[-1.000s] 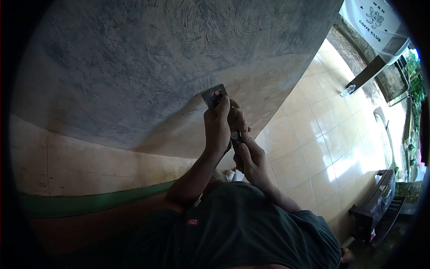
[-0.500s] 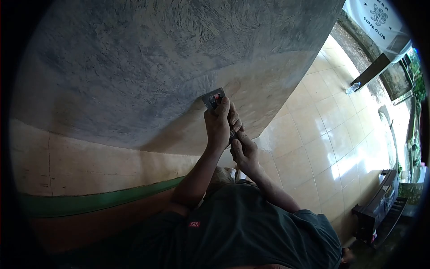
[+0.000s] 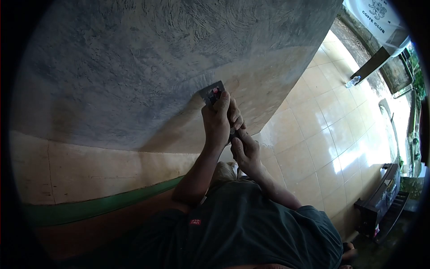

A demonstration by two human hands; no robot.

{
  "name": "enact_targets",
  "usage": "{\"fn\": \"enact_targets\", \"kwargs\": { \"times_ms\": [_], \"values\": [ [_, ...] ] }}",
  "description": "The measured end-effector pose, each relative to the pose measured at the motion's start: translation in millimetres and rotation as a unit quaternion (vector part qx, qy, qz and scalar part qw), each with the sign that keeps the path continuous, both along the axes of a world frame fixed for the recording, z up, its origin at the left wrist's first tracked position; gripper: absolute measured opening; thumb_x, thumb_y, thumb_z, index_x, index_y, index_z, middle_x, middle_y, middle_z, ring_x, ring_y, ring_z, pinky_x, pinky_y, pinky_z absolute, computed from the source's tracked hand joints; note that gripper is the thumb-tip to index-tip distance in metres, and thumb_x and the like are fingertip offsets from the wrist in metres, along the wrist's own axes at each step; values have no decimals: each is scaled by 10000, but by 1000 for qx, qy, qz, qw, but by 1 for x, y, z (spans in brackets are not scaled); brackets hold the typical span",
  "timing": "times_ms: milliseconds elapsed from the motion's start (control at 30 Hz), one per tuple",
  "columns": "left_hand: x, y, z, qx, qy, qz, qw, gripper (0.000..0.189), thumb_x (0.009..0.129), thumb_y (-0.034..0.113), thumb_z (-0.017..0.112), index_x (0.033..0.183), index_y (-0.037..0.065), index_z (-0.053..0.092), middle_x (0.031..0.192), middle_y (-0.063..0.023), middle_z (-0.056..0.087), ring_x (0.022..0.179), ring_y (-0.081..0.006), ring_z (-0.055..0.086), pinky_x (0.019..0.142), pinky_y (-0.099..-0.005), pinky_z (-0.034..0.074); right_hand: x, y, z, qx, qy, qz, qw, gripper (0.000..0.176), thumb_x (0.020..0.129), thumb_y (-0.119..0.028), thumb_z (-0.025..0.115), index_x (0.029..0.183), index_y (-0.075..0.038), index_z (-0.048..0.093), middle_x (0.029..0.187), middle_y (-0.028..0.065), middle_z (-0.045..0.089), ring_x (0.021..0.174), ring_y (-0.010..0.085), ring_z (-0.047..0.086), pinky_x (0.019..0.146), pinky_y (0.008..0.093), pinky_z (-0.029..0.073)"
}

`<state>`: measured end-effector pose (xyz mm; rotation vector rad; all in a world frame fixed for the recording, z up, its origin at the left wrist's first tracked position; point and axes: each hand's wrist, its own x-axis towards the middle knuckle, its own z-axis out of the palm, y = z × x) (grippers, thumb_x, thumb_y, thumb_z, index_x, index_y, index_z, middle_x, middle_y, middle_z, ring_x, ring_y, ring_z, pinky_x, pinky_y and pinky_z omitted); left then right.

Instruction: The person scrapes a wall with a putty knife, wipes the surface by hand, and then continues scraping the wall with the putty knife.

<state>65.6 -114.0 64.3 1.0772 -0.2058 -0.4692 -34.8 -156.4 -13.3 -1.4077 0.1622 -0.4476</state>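
Against the grey plastered wall (image 3: pixel 134 67), the scraper (image 3: pixel 211 93) lies blade-flat, its long axis running down and right into both hands. The left hand (image 3: pixel 217 121), nearer the blade, wraps the neck with fingers (image 3: pixel 223 102) pressed together; the right hand (image 3: pixel 245 151) clamps the handle end just below it.

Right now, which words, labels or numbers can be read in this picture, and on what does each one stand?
"COFFE CLUB": on the white banner, below a crest.
Red tag on the dark shirt: too small to read.
Red mark on the scraper, gripped by the left hand and the right hand: too blurred to read.
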Motion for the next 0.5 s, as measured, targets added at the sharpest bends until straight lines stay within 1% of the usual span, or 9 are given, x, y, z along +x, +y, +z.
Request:
{"fn": "enact_targets", "kwargs": {
  "times_ms": [67, 167, 233, 300, 333, 400, 433, 467, 500],
  "values": [
    [-3, 4, -6, 3, 36, 12, 999, 405, 946, 332, 493, 662, 44, 475, 486, -11, 401, 380, -119, 426, 414, -312, 433, -3, 6, 2, -15, 2, -26, 1000, 225, 957, -117, 446, 1114, 38, 493, 627, -25, 470, 506, 31, 410, 449, 197, 337],
    [3, -1, 1, 7, -3, 6, 1000, 395, 945, 327, 496, 670, 44, 477, 490, -12, 403, 382, -120, 429, 414, -311, 427, 5, 2, 7, 2, 8, -17, 1000, 238, 956, -111, 444, 1128, 45, 496, 629, -24, 468, 513, 31, 412, 458, 195, 341],
    [3, -2, 9, 7, -6, 8, 1000, 392, 947, 325, 494, 674, 44, 476, 491, -12, 405, 379, -120, 426, 415, -313, 430, 3, -2, 14, 9, 23, -12, 1000, 260, 954, -111, 447, 1154, 50, 490, 626, -24, 464, 511, 33, 414, 460, 195, 344],
    [1, -2, 15, -7, 5, 2, 1000, 392, 949, 321, 490, 672, 43, 474, 491, -12, 405, 377, -120, 424, 416, -316, 431, 0, -4, 20, 13, 51, 1, 999, 364, 918, -41, 503, 1260, 73, 459, 757, 20, 570, 673, 34, 463, 587, 197, 407],
    [-1, 1, 11, -6, 3, 1, 1000, 392, 949, 321, 490, 672, 43, 474, 491, -12, 405, 377, -120, 424, 416, -316, 431, -5, -2, 24, 28, 50, 5, 998, 360, 916, -37, 504, 1254, 81, 460, 778, 44, 587, 696, 32, 468, 592, 201, 411],
    [-5, 7, 2, 0, 56, 7, 998, 387, 938, 358, 503, 701, 54, 475, 493, -10, 391, 372, -125, 411, 420, -310, 424, -12, 2, 20, 15, 42, 4, 999, 357, 916, -35, 503, 1250, 85, 462, 790, 52, 594, 706, 30, 468, 594, 199, 410],
    [0, 4, 3, -4, 50, 7, 999, 387, 938, 358, 503, 701, 54, 475, 493, -10, 391, 372, -125, 411, 420, -310, 424, -10, 2, 19, 4, 38, 3, 999, 354, 916, -32, 502, 1246, 89, 463, 801, 60, 600, 716, 28, 467, 596, 197, 410],
    [1, 4, 4, 6, 28, 4, 1000, 379, 940, 356, 498, 710, 56, 475, 495, -9, 391, 373, -124, 410, 419, -310, 423, -7, 1, 18, 22, 30, 2, 999, 352, 916, -34, 503, 1245, 83, 466, 768, 41, 582, 693, 27, 454, 587, 196, 405],
    [0, 3, 6, 17, 9, 2, 1000, 371, 943, 354, 492, 719, 58, 476, 496, -9, 391, 374, -122, 409, 418, -310, 423, -4, -1, 23, 21, 33, 4, 999, 352, 916, -34, 503, 1245, 83, 466, 768, 41, 582, 693, 27, 454, 587, 196, 405]
  ]
}}
